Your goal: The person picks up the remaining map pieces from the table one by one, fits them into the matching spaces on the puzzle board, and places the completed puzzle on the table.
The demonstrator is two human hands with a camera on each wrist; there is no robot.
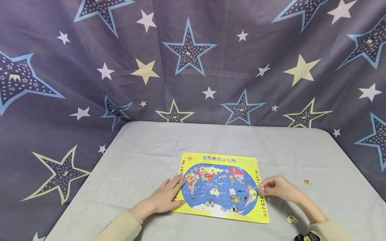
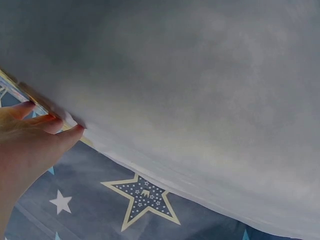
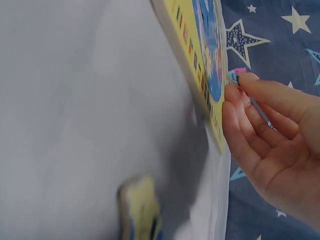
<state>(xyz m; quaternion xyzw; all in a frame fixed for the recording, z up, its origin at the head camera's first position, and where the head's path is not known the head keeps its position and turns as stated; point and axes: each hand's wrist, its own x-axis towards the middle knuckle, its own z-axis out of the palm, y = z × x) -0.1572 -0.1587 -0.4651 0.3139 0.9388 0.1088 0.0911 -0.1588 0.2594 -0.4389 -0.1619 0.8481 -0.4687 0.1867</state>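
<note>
The right hand (image 1: 278, 188) has its fingers clamped on a small pink and blue piece (image 3: 240, 73), which is at the right margin of the map board (image 1: 221, 187); whether the piece touches the board, I cannot tell. From these fingers, the board extends to the left, its long axis running roughly from left to right across the counter (image 1: 150, 140). The left hand (image 1: 165, 197) rests on the opposite edge, fingers slightly apart, so the right hand is the nearer to two loose pieces, the red one (image 1: 307, 182) and the pale one (image 1: 292, 219).
</note>
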